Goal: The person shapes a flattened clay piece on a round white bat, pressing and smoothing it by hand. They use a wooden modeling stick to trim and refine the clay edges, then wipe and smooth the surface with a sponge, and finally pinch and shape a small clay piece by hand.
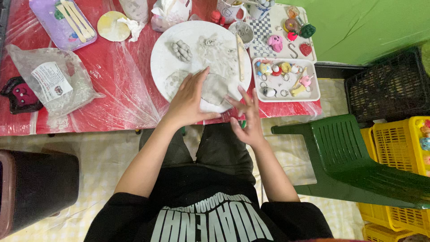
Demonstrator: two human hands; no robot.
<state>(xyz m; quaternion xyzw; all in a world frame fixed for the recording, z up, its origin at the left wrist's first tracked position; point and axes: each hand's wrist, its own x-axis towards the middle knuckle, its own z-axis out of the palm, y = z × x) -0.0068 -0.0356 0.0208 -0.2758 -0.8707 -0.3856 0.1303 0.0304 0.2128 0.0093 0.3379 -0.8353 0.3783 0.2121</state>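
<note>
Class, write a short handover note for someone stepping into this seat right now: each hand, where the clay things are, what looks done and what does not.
Left hand: open, palm down, fingers on the flat grey clay slab at the near edge of the round white board.
Right hand: open, fingers spread, holding nothing, just off the board's near edge.
On the board: a shaped clay lump at the far left, clay smears, a wooden modelling stick along the right.
Right of the board: a white tray of small painted figures.
Done: slab flattened, one lump formed.
Left: slab is plain, uncut and unpainted.
</note>
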